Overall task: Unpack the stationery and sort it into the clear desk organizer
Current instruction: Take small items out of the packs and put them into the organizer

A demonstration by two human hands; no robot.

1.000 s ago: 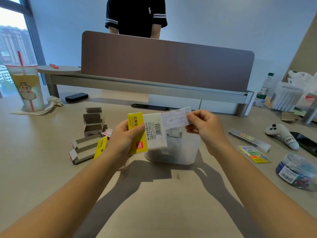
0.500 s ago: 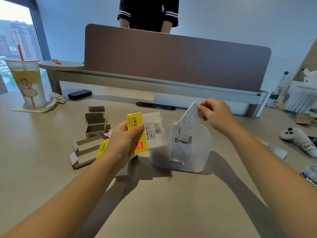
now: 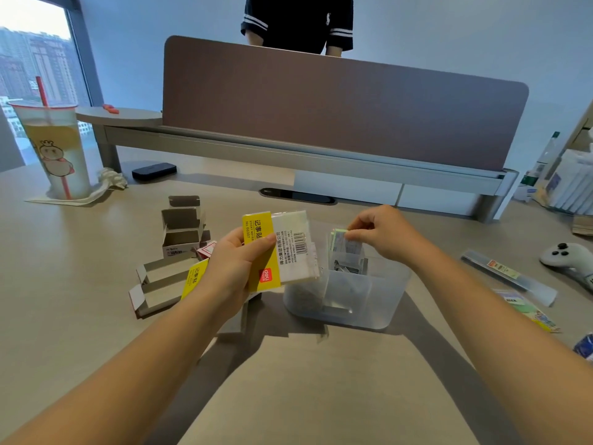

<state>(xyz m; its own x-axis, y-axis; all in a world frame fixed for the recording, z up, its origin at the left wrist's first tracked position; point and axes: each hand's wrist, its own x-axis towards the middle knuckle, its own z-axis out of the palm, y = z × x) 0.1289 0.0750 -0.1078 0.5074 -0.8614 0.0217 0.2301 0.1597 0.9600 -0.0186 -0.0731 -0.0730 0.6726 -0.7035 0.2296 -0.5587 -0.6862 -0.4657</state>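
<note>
The clear desk organizer (image 3: 382, 303) stands on the desk in front of me. My left hand (image 3: 239, 268) grips a yellow and white sticky-note package (image 3: 287, 248) just left of it. My right hand (image 3: 382, 234) pinches the top edge of a small printed pad (image 3: 345, 244), which stands partly inside a back compartment of the organizer. Metal clips (image 3: 348, 268) show through the clear wall below it.
Several opened empty cardboard boxes (image 3: 167, 252) lie to the left. A drink cup (image 3: 54, 149) stands far left. On the right lie a long clear packet (image 3: 510, 276), a colourful packet (image 3: 529, 311) and a white controller (image 3: 568, 260). A person (image 3: 298, 20) stands behind the brown divider.
My right hand carried the small pad from beside the package over to the organizer and lowered it into a back compartment. My left hand stayed put with the package.
</note>
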